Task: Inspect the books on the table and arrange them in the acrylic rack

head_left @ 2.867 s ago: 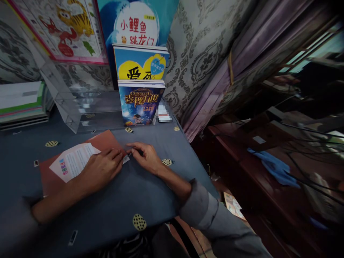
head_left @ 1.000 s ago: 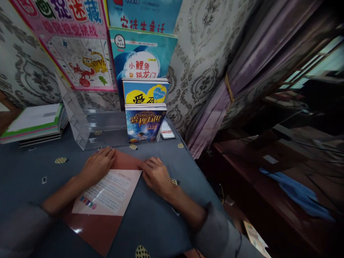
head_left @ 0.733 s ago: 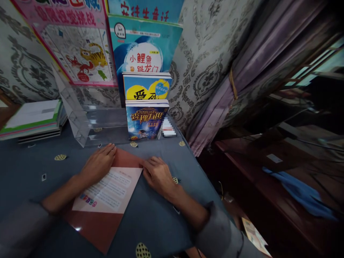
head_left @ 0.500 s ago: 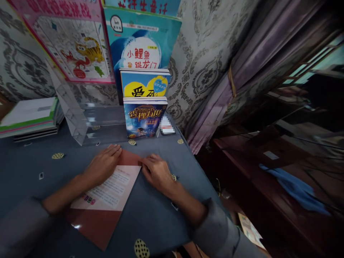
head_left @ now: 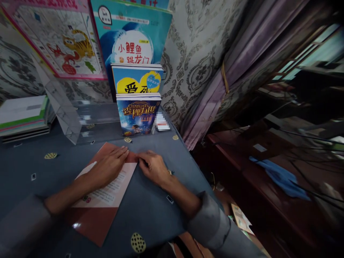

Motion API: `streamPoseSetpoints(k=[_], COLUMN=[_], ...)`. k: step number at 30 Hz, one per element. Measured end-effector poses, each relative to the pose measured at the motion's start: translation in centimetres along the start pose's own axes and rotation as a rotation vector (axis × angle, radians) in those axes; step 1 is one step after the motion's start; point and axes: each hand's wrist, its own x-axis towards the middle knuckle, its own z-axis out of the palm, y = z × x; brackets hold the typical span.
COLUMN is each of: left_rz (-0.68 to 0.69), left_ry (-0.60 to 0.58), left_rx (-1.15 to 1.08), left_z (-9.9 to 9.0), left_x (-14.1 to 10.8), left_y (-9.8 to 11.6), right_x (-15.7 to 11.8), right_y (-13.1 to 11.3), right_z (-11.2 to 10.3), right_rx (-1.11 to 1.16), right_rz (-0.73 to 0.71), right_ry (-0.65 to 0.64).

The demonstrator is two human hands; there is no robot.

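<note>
A thin book (head_left: pixel 107 200) with a reddish-brown cover and a white panel of printed text lies slantwise on the dark blue tablecloth. My left hand (head_left: pixel 113 165) rests flat across its upper part, fingers stretched toward the top right corner, hiding some of the text. At that corner, my right hand (head_left: pixel 153 166) has its fingers curled, with thumb and forefinger pinching the edge. Just beyond both hands, a blue storybook (head_left: pixel 138 116) stands upright at the front of a clear stepped display rack (head_left: pixel 67 120).
Behind it rise a yellow-and-blue book (head_left: pixel 137 80) and a teal book (head_left: pixel 134 32); a pink book (head_left: pixel 67 46) leans at left. Stacked books (head_left: pixel 24 114) lie far left. A curtain (head_left: pixel 204 93) hangs right, above a dark red surface (head_left: pixel 228 150) with a blue cloth (head_left: pixel 279 177).
My left hand has slid right along the top of the book, uncovering its upper left corner. My right hand stays at the right corner. The view has shifted slightly.
</note>
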Motion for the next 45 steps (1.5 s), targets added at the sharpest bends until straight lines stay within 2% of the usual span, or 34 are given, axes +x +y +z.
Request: streamPoseSetpoints(k=[4, 9, 14, 20, 24, 29, 34, 40, 45], left_rz=[0.041, 0.037, -0.057, -0.225, -0.246, -0.200, -0.122, -0.047, -0.068], left_ry=[-0.039, -0.090, -0.111, -0.100, -0.069, 0.036, 0.117, 0.126, 0.072], left_rx=[0.053, 0.138, 0.251, 0.311, 0.365, 0.256, 0.081, -0.036, -0.081], left_z=[-0.6, -0.9, -0.9, -2.2, -2.2, -1.0, 0.0, 0.3, 0.6], left_x=[0.2, 0.6, 1.3, 2.0, 1.6, 1.0, 1.1, 2.3, 2.7], left_y=[0.0, 0.0, -0.2, -0.3, -0.4, -1.3, -2.2, -2.7, -3.1], right_x=[-0.1, 0.3, 2.5, 6.3, 6.9, 5.8, 5.5, 5.5, 5.5], right_y=[-1.0, -1.6, -0.8, 0.2, 0.9, 1.7, 2.1, 2.4, 2.4], right_z=[0.2, 0.0, 0.2, 2.2, 3.6, 4.6, 4.7, 4.7, 4.7], right_rx=[-0.102, -0.049, 0.082, 0.115, 0.183, 0.240, 0.226, 0.224, 0.204], right_rz=[0.007, 0.039, -0.003, -0.068, -0.115, -0.172, -0.195, -0.219, -0.224], right_ry=[-0.042, -0.068, -0.058, -0.021, 0.015, 0.064, 0.082, 0.096, 0.106])
